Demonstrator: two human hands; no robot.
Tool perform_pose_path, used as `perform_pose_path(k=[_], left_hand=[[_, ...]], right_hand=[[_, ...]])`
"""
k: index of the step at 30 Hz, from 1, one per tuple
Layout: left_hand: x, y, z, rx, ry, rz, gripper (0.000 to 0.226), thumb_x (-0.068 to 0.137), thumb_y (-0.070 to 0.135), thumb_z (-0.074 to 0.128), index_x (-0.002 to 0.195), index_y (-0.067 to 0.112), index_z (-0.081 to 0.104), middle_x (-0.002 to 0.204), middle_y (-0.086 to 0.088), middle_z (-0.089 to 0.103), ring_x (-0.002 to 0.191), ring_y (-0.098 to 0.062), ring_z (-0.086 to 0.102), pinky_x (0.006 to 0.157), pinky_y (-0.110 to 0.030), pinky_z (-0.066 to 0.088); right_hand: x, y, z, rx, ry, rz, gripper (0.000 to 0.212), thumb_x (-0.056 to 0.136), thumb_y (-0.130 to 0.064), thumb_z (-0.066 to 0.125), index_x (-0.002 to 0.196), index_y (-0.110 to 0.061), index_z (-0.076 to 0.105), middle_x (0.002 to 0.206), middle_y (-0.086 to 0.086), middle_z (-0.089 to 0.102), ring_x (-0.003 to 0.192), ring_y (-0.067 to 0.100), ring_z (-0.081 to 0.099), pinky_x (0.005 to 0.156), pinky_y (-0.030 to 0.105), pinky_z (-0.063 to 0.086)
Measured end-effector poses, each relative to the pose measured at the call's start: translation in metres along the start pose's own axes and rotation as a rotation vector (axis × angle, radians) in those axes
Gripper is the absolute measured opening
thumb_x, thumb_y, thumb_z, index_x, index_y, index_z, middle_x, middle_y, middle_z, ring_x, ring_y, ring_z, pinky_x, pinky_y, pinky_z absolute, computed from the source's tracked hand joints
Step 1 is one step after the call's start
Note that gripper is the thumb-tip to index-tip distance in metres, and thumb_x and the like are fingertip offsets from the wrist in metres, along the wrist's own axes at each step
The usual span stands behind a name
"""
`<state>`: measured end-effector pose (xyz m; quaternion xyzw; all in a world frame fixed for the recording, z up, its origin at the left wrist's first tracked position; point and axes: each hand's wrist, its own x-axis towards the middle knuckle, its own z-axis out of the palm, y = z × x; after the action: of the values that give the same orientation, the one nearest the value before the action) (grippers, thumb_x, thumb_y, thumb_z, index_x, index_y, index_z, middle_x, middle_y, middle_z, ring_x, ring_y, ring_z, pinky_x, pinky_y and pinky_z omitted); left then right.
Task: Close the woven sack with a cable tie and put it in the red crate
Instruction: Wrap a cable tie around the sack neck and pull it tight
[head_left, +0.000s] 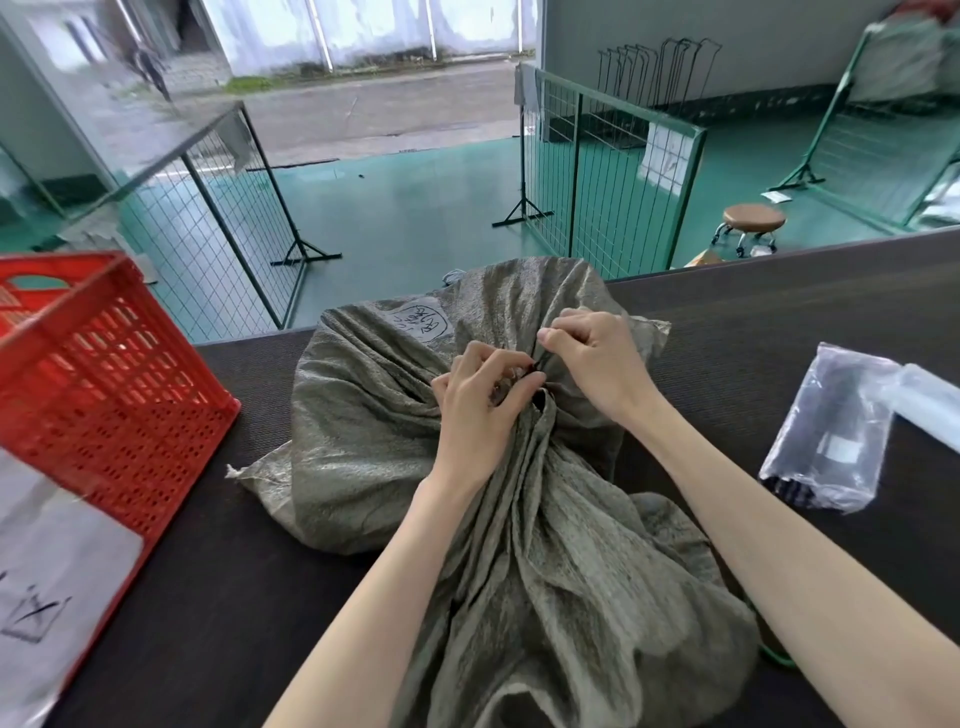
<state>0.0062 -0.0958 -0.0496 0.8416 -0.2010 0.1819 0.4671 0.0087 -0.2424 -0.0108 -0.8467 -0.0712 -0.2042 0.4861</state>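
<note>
A grey-green woven sack (363, 426) lies on the dark table, its neck bunched together in the middle. My left hand (480, 410) and my right hand (597, 358) both pinch at the gathered neck. Between their fingertips a thin black cable tie (535, 370) shows only as a small dark piece; the rest is hidden by fingers and folds. The red crate (119, 374), a perforated plastic box, stands at the left edge of the table, apart from the sack.
A clear plastic bag of black cable ties (826, 436) lies on the table at the right. White printed plastic (47, 582) hangs at the crate's near side. Beyond the dark table (779, 312) are green mesh fences (608, 176) and a brown stool (753, 221) on a green floor.
</note>
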Motion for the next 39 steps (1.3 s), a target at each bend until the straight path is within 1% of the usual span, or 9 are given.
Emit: perform_pose_path(k=[5, 9, 12, 16, 21, 27, 32, 36, 39], left_hand=[[-0.001, 0.006, -0.004, -0.001, 0.019, -0.003, 0.011, 0.086, 0.034, 0.063, 0.088, 0.024, 0.068, 0.089, 0.011, 0.053, 0.092, -0.015, 0.055, 0.087, -0.030, 0.027], [0.005, 0.009, -0.013, 0.051, 0.046, 0.053, 0.012, 0.085, 0.033, 0.063, 0.084, 0.022, 0.066, 0.089, 0.012, 0.051, 0.093, -0.012, 0.049, 0.089, -0.024, 0.025], [0.009, 0.005, -0.023, 0.096, 0.025, 0.106, 0.011, 0.084, 0.031, 0.064, 0.084, 0.020, 0.067, 0.094, 0.013, 0.054, 0.098, -0.011, 0.045, 0.090, -0.021, 0.025], [0.017, -0.006, -0.033, 0.050, -0.047, 0.122, 0.012, 0.084, 0.027, 0.064, 0.082, 0.016, 0.068, 0.099, 0.010, 0.062, 0.101, -0.013, 0.051, 0.095, -0.032, 0.036], [0.015, -0.022, -0.040, -0.028, -0.142, 0.045, 0.004, 0.081, 0.010, 0.068, 0.078, 0.008, 0.068, 0.090, 0.002, 0.068, 0.089, -0.012, 0.062, 0.087, -0.026, 0.046], [0.006, -0.029, -0.039, -0.042, -0.157, 0.016, 0.004, 0.079, 0.006, 0.068, 0.075, 0.006, 0.068, 0.087, 0.001, 0.069, 0.085, -0.008, 0.062, 0.083, -0.016, 0.044], [-0.007, -0.036, -0.037, -0.049, -0.138, -0.026, 0.008, 0.080, 0.006, 0.068, 0.072, 0.009, 0.067, 0.083, 0.001, 0.066, 0.080, -0.006, 0.060, 0.079, -0.014, 0.043], [-0.012, -0.036, -0.033, -0.060, -0.104, -0.050, 0.012, 0.080, 0.004, 0.068, 0.069, 0.011, 0.067, 0.079, 0.001, 0.065, 0.076, -0.006, 0.059, 0.074, -0.013, 0.042], [-0.015, -0.036, -0.032, -0.070, -0.087, -0.057, 0.011, 0.080, 0.005, 0.068, 0.070, 0.010, 0.067, 0.079, 0.002, 0.066, 0.076, -0.005, 0.059, 0.075, -0.014, 0.043]], right_hand=[[-0.005, -0.007, 0.005, -0.016, 0.019, -0.027, 0.043, 0.090, -0.010, 0.051, 0.054, 0.009, 0.039, 0.064, 0.027, 0.046, 0.062, 0.017, 0.040, 0.066, 0.037, 0.034], [-0.005, -0.014, 0.005, 0.004, 0.081, -0.060, 0.043, 0.092, -0.009, 0.048, 0.055, 0.010, 0.042, 0.067, 0.029, 0.047, 0.065, 0.021, 0.041, 0.065, 0.023, 0.033], [-0.004, -0.019, 0.005, 0.012, 0.135, -0.065, 0.043, 0.093, -0.010, 0.047, 0.055, 0.008, 0.042, 0.065, 0.024, 0.044, 0.063, 0.015, 0.039, 0.066, 0.022, 0.033], [0.003, -0.019, 0.003, 0.042, 0.214, -0.006, 0.043, 0.093, -0.012, 0.047, 0.051, -0.007, 0.039, 0.060, 0.004, 0.040, 0.061, 0.015, 0.037, 0.076, 0.031, 0.036], [0.010, -0.016, -0.006, 0.169, 0.384, 0.116, 0.041, 0.095, -0.013, 0.044, 0.056, -0.015, 0.034, 0.056, -0.002, 0.033, 0.053, 0.010, 0.030, 0.073, 0.013, 0.033], [0.016, -0.019, -0.023, 0.365, 0.558, 0.213, 0.045, 0.096, -0.011, 0.044, 0.053, -0.018, 0.033, 0.050, -0.004, 0.028, 0.045, 0.006, 0.024, 0.076, 0.039, 0.044], [0.022, -0.022, -0.032, 0.484, 0.605, 0.205, 0.047, 0.095, -0.006, 0.044, 0.050, -0.016, 0.032, 0.041, -0.011, 0.027, 0.040, 0.003, 0.022, 0.089, 0.022, 0.036], [0.027, -0.020, -0.034, 0.524, 0.623, 0.201, 0.049, 0.094, -0.006, 0.044, 0.048, -0.017, 0.031, 0.037, -0.014, 0.025, 0.043, 0.008, 0.021, 0.072, 0.011, 0.051], [0.027, -0.019, -0.033, 0.563, 0.587, 0.207, 0.047, 0.093, -0.007, 0.045, 0.049, -0.018, 0.034, 0.042, -0.009, 0.028, 0.043, 0.006, 0.022, 0.053, 0.013, 0.037]])
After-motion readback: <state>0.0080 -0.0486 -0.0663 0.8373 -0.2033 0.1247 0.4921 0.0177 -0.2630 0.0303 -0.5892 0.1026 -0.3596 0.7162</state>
